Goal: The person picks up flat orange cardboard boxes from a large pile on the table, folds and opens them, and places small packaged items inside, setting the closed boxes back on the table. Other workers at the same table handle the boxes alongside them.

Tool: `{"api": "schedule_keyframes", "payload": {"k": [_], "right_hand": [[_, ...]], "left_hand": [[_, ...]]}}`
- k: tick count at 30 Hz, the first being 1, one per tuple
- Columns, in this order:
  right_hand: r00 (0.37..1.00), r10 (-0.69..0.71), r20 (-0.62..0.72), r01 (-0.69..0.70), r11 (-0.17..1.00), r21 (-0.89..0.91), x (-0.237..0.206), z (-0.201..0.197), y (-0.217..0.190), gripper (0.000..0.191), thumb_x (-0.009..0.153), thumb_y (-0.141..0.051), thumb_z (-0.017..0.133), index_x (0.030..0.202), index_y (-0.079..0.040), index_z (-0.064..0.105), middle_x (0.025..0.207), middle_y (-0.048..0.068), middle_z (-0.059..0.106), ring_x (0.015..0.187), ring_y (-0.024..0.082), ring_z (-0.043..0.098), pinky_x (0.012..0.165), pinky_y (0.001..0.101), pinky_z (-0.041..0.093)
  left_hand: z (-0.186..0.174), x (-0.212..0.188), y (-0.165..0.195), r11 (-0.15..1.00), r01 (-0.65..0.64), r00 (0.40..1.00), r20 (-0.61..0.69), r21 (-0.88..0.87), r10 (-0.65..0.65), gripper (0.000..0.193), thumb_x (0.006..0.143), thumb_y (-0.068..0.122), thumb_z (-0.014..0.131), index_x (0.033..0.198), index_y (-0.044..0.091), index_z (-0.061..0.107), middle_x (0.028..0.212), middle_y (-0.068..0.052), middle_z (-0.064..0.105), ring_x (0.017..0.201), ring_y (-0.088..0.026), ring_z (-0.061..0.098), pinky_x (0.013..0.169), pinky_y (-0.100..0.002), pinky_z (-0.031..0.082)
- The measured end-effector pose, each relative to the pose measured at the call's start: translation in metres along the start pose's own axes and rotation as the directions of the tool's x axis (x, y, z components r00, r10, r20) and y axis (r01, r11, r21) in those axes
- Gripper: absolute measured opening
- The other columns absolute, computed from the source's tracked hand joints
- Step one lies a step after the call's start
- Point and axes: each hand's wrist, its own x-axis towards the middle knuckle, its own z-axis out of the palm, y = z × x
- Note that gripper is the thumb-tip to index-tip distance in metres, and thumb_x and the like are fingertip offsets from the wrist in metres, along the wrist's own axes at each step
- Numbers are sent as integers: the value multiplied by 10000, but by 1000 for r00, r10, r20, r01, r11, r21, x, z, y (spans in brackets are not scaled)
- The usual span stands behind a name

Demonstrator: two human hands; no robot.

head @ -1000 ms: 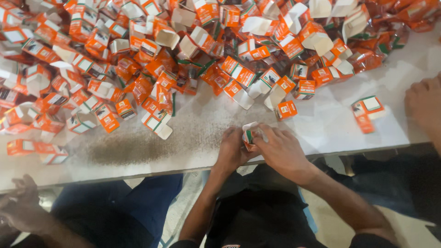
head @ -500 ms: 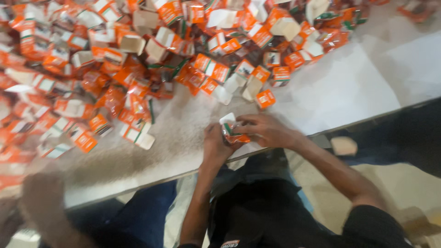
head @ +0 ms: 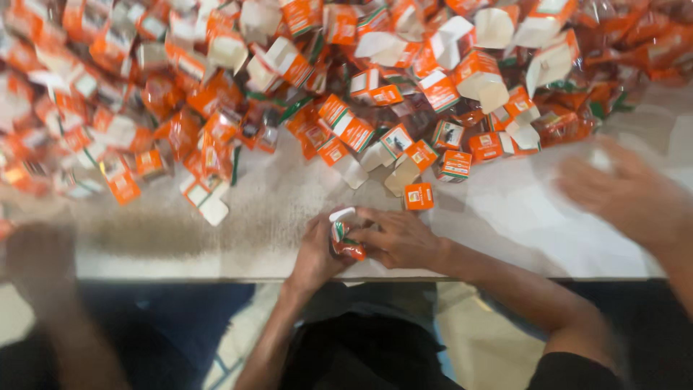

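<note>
My left hand and my right hand meet at the near edge of a white table. Together they grip one small orange-and-white carton, whose white flap sticks up at the top. A single small orange carton lies just beyond my right hand. A big heap of orange-and-white cartons, many with open flaps, covers the far half of the table.
Another person's hand hovers blurred over the table at the right. A second person's hand hangs at the left, off the table's near edge. Dark clothing and a pale floor show below the edge.
The view has shifted and the heap now sits higher in the picture. My hands stay on the same carton. The hand at the right has come into view over the table.
</note>
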Motion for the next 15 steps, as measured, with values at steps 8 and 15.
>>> {"api": "schedule_keyframes", "payload": {"k": [8,15], "right_hand": [[982,189,32,-177,957,-230,23,-10,-37,318,787,-194,706,1095,-134,655,1368,144,571,1079,279,701,845,435,541],[978,90,-189,-133,965,-226,14,-7,-51,334,887,-199,644,1217,-145,655,1450,180,545,893,267,700,741,418,534]], "left_hand": [[6,-4,-9,995,83,996,-30,-55,-85,845,643,191,961,1375,48,563,1237,-163,686,1119,-320,696,932,-412,569],[7,-4,-26,999,-7,998,-61,31,9,758,682,205,954,1325,52,582,1203,-159,713,1050,-276,736,861,-361,602]]}}
